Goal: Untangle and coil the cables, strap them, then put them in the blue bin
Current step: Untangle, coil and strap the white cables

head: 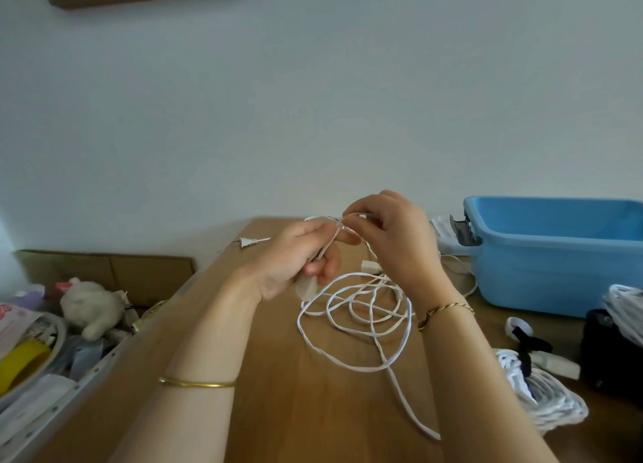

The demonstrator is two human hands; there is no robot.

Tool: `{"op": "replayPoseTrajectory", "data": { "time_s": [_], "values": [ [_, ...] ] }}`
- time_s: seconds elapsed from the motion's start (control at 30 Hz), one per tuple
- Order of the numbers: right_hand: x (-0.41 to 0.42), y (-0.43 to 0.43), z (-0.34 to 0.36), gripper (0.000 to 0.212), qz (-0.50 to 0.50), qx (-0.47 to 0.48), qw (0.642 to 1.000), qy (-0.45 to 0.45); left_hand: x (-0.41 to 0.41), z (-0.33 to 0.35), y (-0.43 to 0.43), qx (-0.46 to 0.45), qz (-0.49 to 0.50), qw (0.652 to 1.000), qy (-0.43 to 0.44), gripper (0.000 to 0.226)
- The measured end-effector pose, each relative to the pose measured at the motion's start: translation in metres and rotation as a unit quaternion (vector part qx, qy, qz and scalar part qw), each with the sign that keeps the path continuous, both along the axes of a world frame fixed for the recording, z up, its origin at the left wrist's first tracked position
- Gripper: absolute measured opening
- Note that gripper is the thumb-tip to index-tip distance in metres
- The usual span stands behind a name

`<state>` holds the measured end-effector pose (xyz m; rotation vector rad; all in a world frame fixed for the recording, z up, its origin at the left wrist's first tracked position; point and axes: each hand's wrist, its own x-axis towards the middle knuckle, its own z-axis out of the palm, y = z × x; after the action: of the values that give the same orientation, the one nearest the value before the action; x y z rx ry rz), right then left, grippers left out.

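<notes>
A long white cable [351, 309] lies in loose tangled loops on the wooden table [285, 410], with its plug [248, 241] resting near the far left edge. My left hand [295, 261] grips a stretch of this cable above the table. Just to its right, my right hand [393, 233] pinches the same cable with its fingertips. The blue bin [556, 254] stands at the right side of the table. A coiled white cable [542, 393] wrapped with a black strap [525, 348] lies at the right front.
Another white bundle [622, 306] and a dark object [609, 351] sit at the far right. A small white adapter [368, 266] lies by the loops. Left of the table, a tray of clutter holds a plush toy [92, 306] and yellow tape [21, 361].
</notes>
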<state>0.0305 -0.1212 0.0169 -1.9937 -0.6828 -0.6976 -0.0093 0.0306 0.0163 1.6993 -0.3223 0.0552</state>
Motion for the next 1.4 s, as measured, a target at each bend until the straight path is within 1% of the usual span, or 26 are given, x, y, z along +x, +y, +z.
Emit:
{"op": "replayPoseTrajectory", "data": {
  "time_s": [0.07,0.1,0.17,0.2,0.27,0.3,0.37,0.43,0.5,0.53,0.57,0.63,0.67,0.7,0.77,0.83,0.9,0.93,0.97,1.0,1.07,1.13,1.2,1.27,1.33,1.4],
  "values": [
    [0.002,0.002,-0.005,0.009,-0.002,0.053,0.999,-0.011,-0.003,0.005,0.004,-0.080,-0.061,0.994,0.033,0.035],
    [0.004,0.003,-0.008,0.012,0.003,0.078,0.997,-0.005,-0.005,0.008,0.006,-0.128,-0.097,0.986,0.047,0.037],
    [0.005,0.006,-0.012,0.020,0.027,0.100,0.994,0.045,-0.006,0.014,0.009,-0.235,-0.145,0.959,0.058,0.041],
    [0.005,0.008,-0.013,0.021,0.049,0.092,0.991,0.084,-0.006,0.016,0.010,-0.290,-0.150,0.944,0.055,0.041],
    [0.001,0.014,-0.016,0.025,0.104,0.027,0.982,0.157,-0.004,0.018,0.009,-0.384,-0.117,0.915,0.031,0.039],
    [-0.002,0.017,-0.017,0.029,0.138,-0.009,0.973,0.186,-0.001,0.018,0.010,-0.410,-0.084,0.908,0.011,0.037],
    [-0.010,0.022,-0.016,0.023,0.208,-0.056,0.946,0.243,0.005,0.015,0.010,-0.423,-0.010,0.906,-0.031,0.028],
    [-0.014,0.020,-0.010,0.017,0.231,-0.122,0.922,0.286,0.010,0.011,0.011,-0.416,0.065,0.905,-0.058,0.026],
    [-0.015,0.012,-0.005,0.023,0.221,-0.216,0.897,0.317,0.013,0.007,0.013,-0.381,0.142,0.910,-0.085,0.032],
    [-0.016,0.007,-0.003,0.024,0.223,-0.240,0.884,0.334,0.014,0.004,0.015,-0.340,0.180,0.918,-0.099,0.035],
    [-0.016,0.003,0.000,0.025,0.230,-0.246,0.874,0.350,0.016,0.001,0.016,-0.278,0.215,0.929,-0.115,0.037],
    [-0.020,-0.001,0.008,0.023,0.239,-0.248,0.869,0.356,0.017,-0.004,0.016,-0.118,0.268,0.944,-0.150,0.039],
    [-0.022,-0.001,0.012,0.021,0.235,-0.248,0.873,0.346,0.018,-0.007,0.015,-0.039,0.277,0.945,-0.169,0.038],
    [-0.023,-0.001,0.015,0.019,0.223,-0.240,0.886,0.327,0.018,-0.008,0.012,0.034,0.275,0.943,-0.186,0.035],
    [-0.020,-0.003,0.018,0.014,0.170,-0.190,0.932,0.256,0.018,-0.010,0.007,0.152,0.253,0.937,-0.185,0.032],
    [-0.015,-0.010,0.019,0.011,0.114,-0.120,0.970,0.177,0.015,-0.009,0.004,0.213,0.208,0.943,-0.146,0.031],
    [-0.011,-0.016,0.020,0.005,0.084,-0.048,0.986,0.133,0.008,-0.007,0.001,0.243,0.155,0.951,-0.112,0.031],
    [-0.008,-0.017,0.019,0.005,0.068,-0.017,0.991,0.114,0.004,-0.005,-0.002,0.241,0.133,0.957,-0.095,0.034],
    [-0.006,-0.017,0.018,0.007,0.050,0.011,0.994,0.095,0.001,-0.004,-0.006,0.216,0.110,0.968,-0.068,0.039],
    [-0.003,-0.017,0.017,0.007,0.034,0.034,0.996,0.079,-0.001,-0.002,-0.010,0.171,0.083,0.981,-0.033,0.044],
    [0.000,-0.014,0.011,0.006,0.016,0.078,0.995,0.066,-0.003,-0.001,-0.014,0.069,0.031,0.997,0.022,0.043],
    [0.004,-0.011,0.005,0.002,0.016,0.117,0.990,0.072,-0.002,0.001,-0.011,0.001,-0.008,0.999,0.032,0.041],
    [0.007,-0.008,-0.002,0.005,0.022,0.131,0.988,0.083,-0.001,0.003,-0.006,-0.067,-0.048,0.996,0.034,0.044],
    [0.009,-0.005,-0.009,0.013,0.029,0.107,0.988,0.107,0.000,0.005,-0.001,-0.181,-0.093,0.977,0.057,0.045],
    [0.008,0.002,-0.017,0.018,0.063,0.048,0.984,0.162,0.001,0.008,0.003,-0.311,-0.121,0.940,0.067,0.045],
    [0.003,0.010,-0.022,0.019,0.131,-0.025,0.964,0.231,0.002,0.010,0.006,-0.406,-0.102,0.907,0.045,0.043]
  ]
}}
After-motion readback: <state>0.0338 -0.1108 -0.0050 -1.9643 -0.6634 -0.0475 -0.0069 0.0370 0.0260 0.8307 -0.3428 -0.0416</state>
